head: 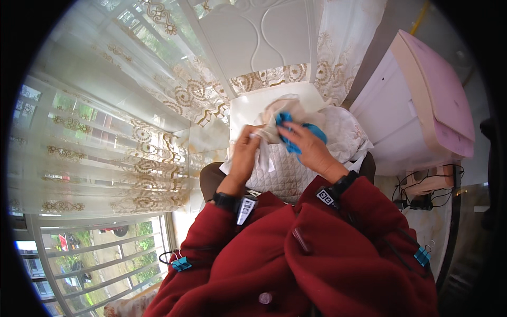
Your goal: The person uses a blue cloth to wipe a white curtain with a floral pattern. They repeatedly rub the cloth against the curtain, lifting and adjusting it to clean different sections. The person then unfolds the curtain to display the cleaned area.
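My left hand grips the edge of a thin whitish cloth between thumb and fingers. Close to its right, my right hand is slightly blurred and has its fingers on a bright blue cloth, part of which lies against the whitish one. Whether the fingers close on the blue cloth is hard to see. Beneath both hands, a quilted white fabric covers my lap, and a crumpled white cloth with a faint pattern lies to the right.
A white chair or small table stands ahead, below a white carved panel. Sheer embroidered curtains hang at the left before barred windows. At the right is a pink and white cabinet-like appliance, with black cables near its base.
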The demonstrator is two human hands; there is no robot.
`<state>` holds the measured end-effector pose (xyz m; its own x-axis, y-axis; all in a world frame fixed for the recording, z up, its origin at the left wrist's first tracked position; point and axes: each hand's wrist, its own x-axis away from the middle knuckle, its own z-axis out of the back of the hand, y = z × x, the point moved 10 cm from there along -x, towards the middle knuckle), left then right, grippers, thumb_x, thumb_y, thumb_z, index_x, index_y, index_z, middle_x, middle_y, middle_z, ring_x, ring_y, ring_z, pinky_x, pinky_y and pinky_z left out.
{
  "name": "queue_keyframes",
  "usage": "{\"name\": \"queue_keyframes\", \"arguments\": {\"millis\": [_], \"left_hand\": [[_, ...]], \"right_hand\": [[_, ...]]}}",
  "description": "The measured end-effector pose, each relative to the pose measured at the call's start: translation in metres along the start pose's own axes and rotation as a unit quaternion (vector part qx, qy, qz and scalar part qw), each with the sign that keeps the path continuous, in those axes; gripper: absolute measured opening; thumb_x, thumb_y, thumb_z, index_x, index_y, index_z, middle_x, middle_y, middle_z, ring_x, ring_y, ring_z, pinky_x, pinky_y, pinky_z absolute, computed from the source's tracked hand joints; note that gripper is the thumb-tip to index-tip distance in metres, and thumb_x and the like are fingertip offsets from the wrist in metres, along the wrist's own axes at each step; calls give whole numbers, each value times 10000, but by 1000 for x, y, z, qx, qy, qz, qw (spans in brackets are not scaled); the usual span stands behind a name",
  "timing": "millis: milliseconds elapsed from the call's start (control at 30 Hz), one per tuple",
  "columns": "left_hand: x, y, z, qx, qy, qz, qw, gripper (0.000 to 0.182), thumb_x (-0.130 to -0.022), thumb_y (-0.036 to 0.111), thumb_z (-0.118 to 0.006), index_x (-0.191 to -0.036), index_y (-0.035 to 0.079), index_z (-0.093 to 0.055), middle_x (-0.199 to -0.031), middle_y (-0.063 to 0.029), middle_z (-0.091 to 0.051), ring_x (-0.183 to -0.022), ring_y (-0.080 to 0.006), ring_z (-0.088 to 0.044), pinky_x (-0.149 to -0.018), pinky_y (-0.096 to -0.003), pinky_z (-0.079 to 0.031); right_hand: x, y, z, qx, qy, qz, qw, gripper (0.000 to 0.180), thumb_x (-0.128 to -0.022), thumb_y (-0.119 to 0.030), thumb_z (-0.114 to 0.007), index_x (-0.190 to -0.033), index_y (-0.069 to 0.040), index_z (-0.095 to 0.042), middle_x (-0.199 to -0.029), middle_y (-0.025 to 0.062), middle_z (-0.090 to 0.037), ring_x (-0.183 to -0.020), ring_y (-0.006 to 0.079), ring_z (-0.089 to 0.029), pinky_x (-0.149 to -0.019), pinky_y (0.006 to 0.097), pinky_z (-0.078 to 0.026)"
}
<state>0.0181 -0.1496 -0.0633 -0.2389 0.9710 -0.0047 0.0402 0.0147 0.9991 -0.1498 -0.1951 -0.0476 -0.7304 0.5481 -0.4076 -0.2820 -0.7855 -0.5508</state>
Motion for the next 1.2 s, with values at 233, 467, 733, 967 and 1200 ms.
{"name": "queue_keyframes", "arguments": {"millis": [233,467,733,967,1200], "left_hand": [[13,44,46,272,40,-30,961,204,-995,171,-457,-1151,43,-489,-1071,-59,-561,-988,-178,-585,-879,-296,-501],[14,41,4,247,21,-19,969,185,-1007,194,-440,-1111,65,-522,-938,-9,-563,-778,-84,-538,-707,-235,-476],[21,75,86,250,178,-42,951,251,-1021,213,-399,-1159,39,-513,-1057,-96,-588,-976,-208,-588,-897,-347,-487],[28,98,89,200,191,-100,956,204,-996,187,-442,-1095,30,-524,-980,-89,-583,-930,-192,-583,-839,-338,-498],[48,109,165,240,253,-118,930,315,-1000,229,-422,-1220,15,-492,-1145,-139,-583,-1048,-288,-583,-907,-426,-491]], "right_hand": [[44,92,33,-23,-94,-348,932,492,-764,62,-488,-1194,-130,-631,-1203,128,-606,-1098,344,-573,-922,370,-465],[-15,-35,12,-38,6,16,999,542,-720,29,-534,-1239,-119,-582,-1191,118,-596,-1073,332,-571,-910,367,-469],[17,27,33,-91,-7,-192,977,489,-741,6,-561,-1205,-137,-609,-1152,121,-604,-1035,317,-594,-873,380,-482],[24,-36,-40,19,-247,11,969,409,-672,36,-581,-1032,-129,-681,-1188,73,-573,-1047,294,-577,-859,371,-491],[79,76,25,59,-69,-145,985,457,-674,-64,-701,-1113,-179,-653,-1068,63,-560,-961,297,-591,-783,388,-496]]}}
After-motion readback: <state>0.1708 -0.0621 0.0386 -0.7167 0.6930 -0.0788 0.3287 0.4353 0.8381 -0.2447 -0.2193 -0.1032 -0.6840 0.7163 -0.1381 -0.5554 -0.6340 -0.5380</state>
